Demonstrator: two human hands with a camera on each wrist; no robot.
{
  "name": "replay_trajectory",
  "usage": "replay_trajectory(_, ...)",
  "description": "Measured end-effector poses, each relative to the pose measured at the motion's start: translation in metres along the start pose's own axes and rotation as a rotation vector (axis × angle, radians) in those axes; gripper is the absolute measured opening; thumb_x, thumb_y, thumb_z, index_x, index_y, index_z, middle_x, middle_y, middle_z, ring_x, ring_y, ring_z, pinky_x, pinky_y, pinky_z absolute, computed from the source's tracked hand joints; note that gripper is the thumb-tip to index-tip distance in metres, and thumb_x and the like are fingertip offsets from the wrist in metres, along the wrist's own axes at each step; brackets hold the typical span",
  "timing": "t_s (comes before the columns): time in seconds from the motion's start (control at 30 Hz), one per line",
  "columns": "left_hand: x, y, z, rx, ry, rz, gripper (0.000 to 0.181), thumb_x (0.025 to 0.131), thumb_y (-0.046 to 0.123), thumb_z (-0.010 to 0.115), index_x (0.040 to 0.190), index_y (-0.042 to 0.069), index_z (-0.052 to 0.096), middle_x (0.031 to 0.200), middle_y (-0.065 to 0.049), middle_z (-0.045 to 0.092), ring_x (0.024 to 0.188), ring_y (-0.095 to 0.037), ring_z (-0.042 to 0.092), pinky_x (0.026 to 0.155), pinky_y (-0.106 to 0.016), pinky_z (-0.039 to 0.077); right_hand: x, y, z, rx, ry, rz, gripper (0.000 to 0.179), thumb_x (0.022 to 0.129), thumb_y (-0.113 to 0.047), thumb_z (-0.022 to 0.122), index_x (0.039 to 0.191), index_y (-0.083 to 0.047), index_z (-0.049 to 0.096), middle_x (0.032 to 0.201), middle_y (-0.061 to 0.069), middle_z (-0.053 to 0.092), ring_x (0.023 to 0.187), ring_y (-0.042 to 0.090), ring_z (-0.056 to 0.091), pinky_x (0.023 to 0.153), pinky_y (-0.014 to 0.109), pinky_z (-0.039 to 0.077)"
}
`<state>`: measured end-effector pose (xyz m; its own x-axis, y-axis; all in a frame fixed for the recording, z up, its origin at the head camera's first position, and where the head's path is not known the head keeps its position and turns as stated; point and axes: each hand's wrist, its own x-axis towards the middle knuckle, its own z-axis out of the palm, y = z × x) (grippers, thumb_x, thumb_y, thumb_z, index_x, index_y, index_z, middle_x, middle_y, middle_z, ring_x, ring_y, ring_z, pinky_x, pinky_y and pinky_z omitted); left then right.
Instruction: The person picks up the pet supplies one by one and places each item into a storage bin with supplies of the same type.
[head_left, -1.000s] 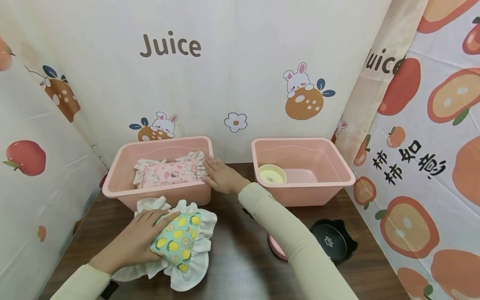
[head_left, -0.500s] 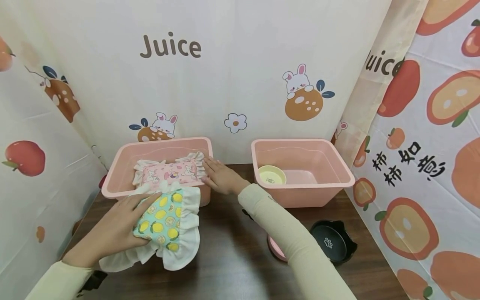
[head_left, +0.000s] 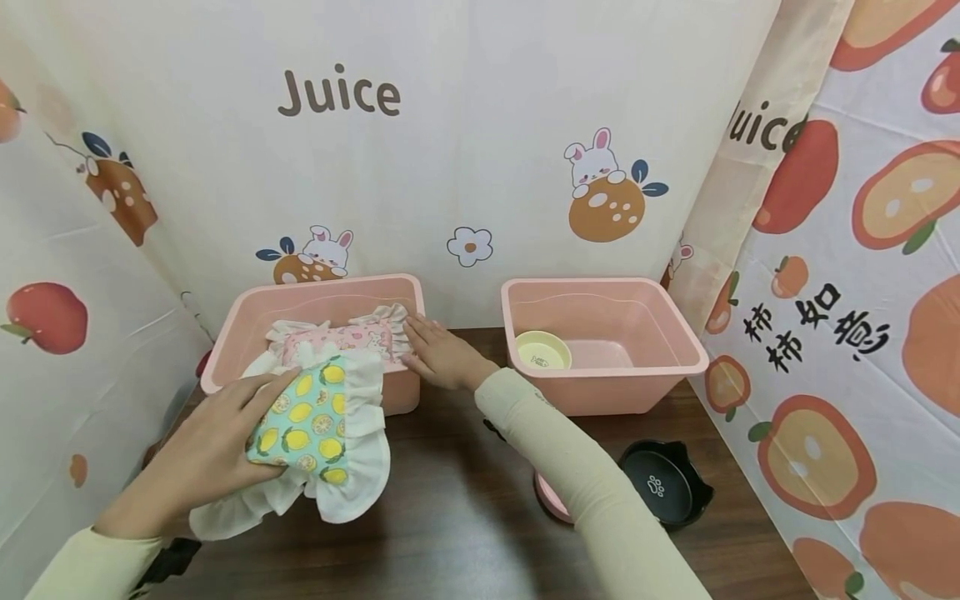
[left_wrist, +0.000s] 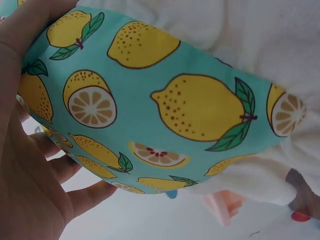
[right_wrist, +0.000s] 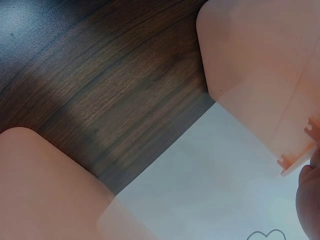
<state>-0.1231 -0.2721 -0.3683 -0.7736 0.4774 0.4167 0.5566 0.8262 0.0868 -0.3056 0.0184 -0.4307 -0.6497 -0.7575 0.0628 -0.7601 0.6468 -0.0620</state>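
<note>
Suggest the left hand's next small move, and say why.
Probably ease the lemon-print cushion over the front of the left pink bin: the left hand grips the cushion, which overlaps that front in the head view, and a pink frilled cushion lies inside.

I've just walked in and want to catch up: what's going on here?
A person's left hand grips a lemon-print cushion with white frills, which overlaps the near rim of the left pink bin in the head view. Their right hand is at that bin's right rim. A pink frilled cushion lies inside it. The right pink bin holds a yellow bowl. On the table are a black bowl and a pink item, partly hidden by the right sleeve.
</note>
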Motion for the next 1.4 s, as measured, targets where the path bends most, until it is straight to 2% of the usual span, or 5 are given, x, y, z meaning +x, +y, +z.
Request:
replay_trajectory(0.27,0.015,-0.007,-0.014,0.058,0.024,-0.007,0.124,0.044,0.031,0.095,0.150,0.014,0.032,0.122,-0.021,0.051,0.104,-0.038,0.051,0.078,-0.059,0.045,0.000,0.001,0.000,-0.014,-0.004,-0.002,0.065,0.104,-0.044,0.026,0.153,-0.001,0.015,0.161,0.012,0.009,0.148,0.021,0.003,0.120,0.036,0.010)
replay_trajectory(0.6,0.034,-0.016,-0.029,0.091,0.035,-0.014,0.125,0.046,0.029,0.094,0.151,0.014,0.029,0.124,-0.025,0.048,0.103,-0.042,0.048,0.082,-0.061,0.041,0.002,0.000,0.002,-0.035,0.031,-0.023,0.065,0.104,-0.042,0.026,0.151,0.002,0.021,0.160,0.013,0.011,0.148,0.023,0.010,0.119,0.038,0.014)
replay_trajectory(0.8,0.046,-0.020,-0.034,0.116,0.039,-0.047,0.120,0.048,0.028,0.094,0.150,0.013,0.032,0.122,-0.024,0.050,0.106,-0.042,0.048,0.086,-0.061,0.040,0.001,-0.001,0.000,-0.026,0.028,-0.018,0.065,0.104,-0.042,0.027,0.151,0.001,0.021,0.160,0.012,0.011,0.148,0.020,0.006,0.119,0.035,0.010)
replay_trajectory(1.0,0.060,-0.023,-0.036,0.125,0.007,-0.115,0.116,0.053,0.025,0.093,0.151,0.016,0.031,0.127,-0.025,0.047,0.111,-0.044,0.044,0.093,-0.065,0.035,0.000,0.000,-0.001,-0.022,0.021,-0.016,0.065,0.104,-0.043,0.026,0.151,0.001,0.020,0.160,0.012,0.011,0.148,0.021,0.004,0.119,0.034,0.007)
replay_trajectory(1.4,0.095,-0.042,-0.031,0.101,0.012,-0.107,0.110,0.060,0.026,0.088,0.152,0.016,0.029,0.134,-0.026,0.044,0.115,-0.046,0.043,0.095,-0.063,0.034,0.001,0.001,0.000,-0.024,0.010,-0.022,0.065,0.104,-0.042,0.026,0.151,0.001,0.019,0.160,0.013,0.011,0.148,0.026,0.010,0.119,0.036,0.010)
